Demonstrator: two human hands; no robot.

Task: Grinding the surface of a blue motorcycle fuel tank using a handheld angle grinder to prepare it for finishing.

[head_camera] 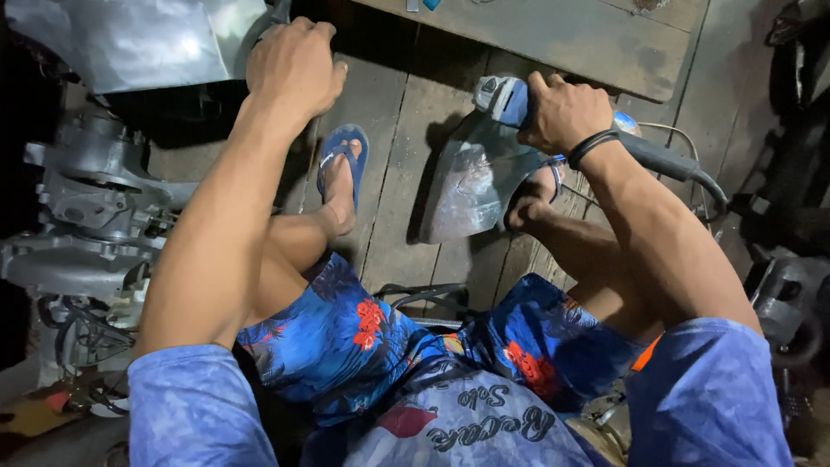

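Over the plank floor, right hand (564, 111) fingers clasp a blue-grey angle grinder (510, 99) — left hand (294, 65) fingers grip sheet metal (138, 39).

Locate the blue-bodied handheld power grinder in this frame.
In the head view, the blue-bodied power grinder is upper right of centre, gripped by the right hand, just above a shiny sheet-metal piece on the wooden floor.

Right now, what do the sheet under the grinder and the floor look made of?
The sheet by the right hand's grinder looks like bare metal: grey, with a dull scuffed sheen. The floor looks like worn unfinished wood: separate planks with dark seams. The left hand rests on another shiny grey panel, probably metal.
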